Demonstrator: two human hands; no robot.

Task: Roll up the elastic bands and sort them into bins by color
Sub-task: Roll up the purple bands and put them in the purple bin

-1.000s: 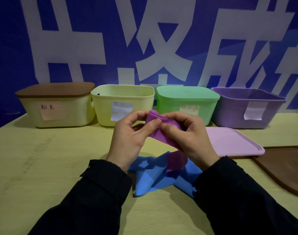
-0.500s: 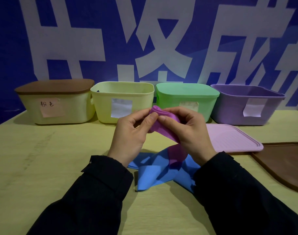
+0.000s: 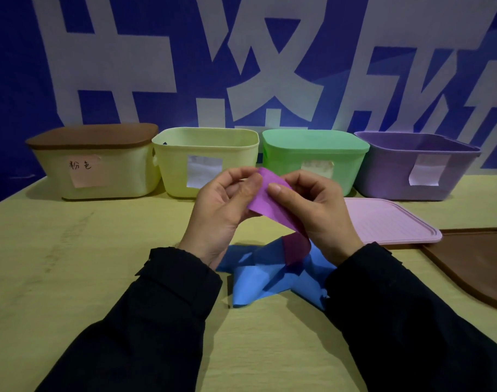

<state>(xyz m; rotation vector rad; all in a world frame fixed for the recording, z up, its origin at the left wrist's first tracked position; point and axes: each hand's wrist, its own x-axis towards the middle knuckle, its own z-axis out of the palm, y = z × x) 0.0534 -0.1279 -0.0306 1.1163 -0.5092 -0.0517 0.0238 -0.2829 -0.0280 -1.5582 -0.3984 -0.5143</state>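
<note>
A person in dark sleeves stands at a yellow table (image 3: 72, 278), both hands raised above it. Far left of the hands sits a cream bin (image 3: 100, 176) closed under a brown lid (image 3: 91, 135), a pink note stuck to its front. Next, just beyond the left hand, an open yellow bin (image 3: 204, 159) carries a white label. The left hand (image 3: 221, 210) pinches the top edge of a purple band (image 3: 269, 199) between thumb and curled fingers. The right hand (image 3: 312, 210) pinches the same band from the other side, thumb pressed on its face. The band slants down between the palms, its tail hanging onto a crumpled blue band (image 3: 264, 278) that lies on the table below the wrists. Behind the right hand stands a green bin (image 3: 315, 157), lidded. Further right, an open purple bin (image 3: 416, 165). Beside the right hand, a pink lid (image 3: 388, 222) lies flat, and a second brown lid (image 3: 479, 264) lies at the far right edge.
</note>
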